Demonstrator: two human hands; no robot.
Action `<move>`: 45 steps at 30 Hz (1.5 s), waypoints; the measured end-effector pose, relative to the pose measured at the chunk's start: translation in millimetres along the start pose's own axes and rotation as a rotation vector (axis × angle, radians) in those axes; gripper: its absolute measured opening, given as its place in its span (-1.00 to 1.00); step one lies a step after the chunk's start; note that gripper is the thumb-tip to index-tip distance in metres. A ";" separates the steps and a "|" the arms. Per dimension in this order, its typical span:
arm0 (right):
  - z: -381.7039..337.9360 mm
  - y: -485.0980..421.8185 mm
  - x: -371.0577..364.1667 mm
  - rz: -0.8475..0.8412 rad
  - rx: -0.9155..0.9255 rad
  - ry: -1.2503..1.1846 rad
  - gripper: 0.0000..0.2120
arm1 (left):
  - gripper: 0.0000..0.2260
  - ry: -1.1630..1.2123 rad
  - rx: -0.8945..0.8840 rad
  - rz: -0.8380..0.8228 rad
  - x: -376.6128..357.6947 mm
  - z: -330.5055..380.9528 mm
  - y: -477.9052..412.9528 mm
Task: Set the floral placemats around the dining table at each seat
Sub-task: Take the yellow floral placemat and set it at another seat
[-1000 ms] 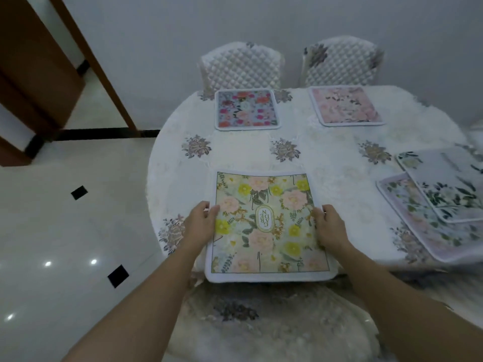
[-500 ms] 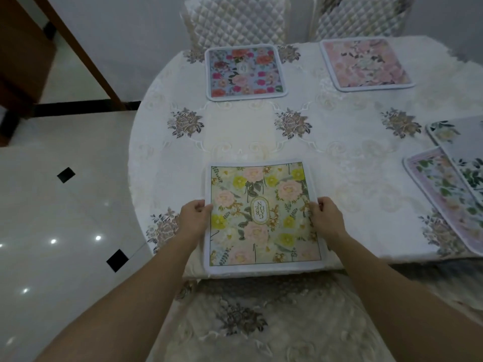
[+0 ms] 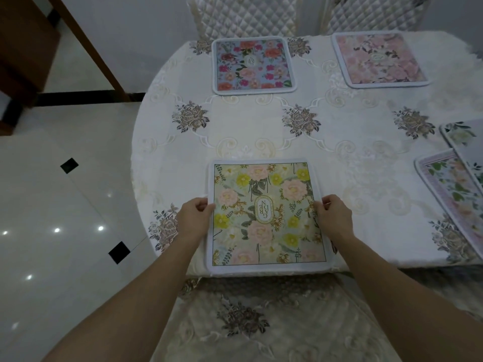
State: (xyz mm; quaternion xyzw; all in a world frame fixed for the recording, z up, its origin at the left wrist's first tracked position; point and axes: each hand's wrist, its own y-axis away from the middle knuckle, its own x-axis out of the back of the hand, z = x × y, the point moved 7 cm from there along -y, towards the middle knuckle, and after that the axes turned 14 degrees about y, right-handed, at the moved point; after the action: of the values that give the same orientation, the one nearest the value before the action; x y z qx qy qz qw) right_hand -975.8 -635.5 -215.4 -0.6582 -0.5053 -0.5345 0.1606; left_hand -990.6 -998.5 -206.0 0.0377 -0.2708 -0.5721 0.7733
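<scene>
Head view: left hand (image 3: 194, 216) pinches the left edge of the yellow-and-pink mat (image 3: 265, 216), right hand (image 3: 333, 218) pinches its right edge — thumbs on top, fingers curled under. Mat lies flat on the table (image 3: 261, 126) at the near seat, its near edge at or just over the table rim, above the near chair (image 3: 251, 322).

Progress: looks like this mat is being squared up, nearly placed. Two mats already laid at the far seats — blue-and-red mat (image 3: 253, 65) before the far left chair (image 3: 243, 15), pale pink mat (image 3: 379, 60) before the far right chair (image 3: 366, 14). At the right edge two more mats overlap — lavender-bordered mat (image 3: 449, 194) below, white leafy mat (image 3: 467, 145) on top — seemingly waiting to be set out.

Count: five mats in view — three at seats, two stacked. Three chairs visible. Seats on the right side are out of frame, so cannot tell how many remain.
</scene>
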 end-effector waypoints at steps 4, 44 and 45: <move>0.3 -0.6 1.7 0.006 -0.009 0.002 -0.81 | -0.76 -0.043 -0.020 0.011 0.2 2.6 2.0; -47.6 19.8 -49.1 -0.021 0.626 0.630 -0.19 | -0.38 -0.846 -0.509 -0.308 -87.1 5.9 31.4; -48.9 20.8 -41.8 -0.035 0.614 0.623 -0.19 | -0.39 -0.848 -0.503 -0.311 -84.6 14.5 35.8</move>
State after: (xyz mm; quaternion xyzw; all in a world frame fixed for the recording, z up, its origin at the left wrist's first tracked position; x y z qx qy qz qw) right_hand -981.5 -702.0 -226.4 -0.3788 -0.5792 -0.5350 0.4846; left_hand -983.2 -906.0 -212.2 -0.3446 -0.4056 -0.6928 0.4866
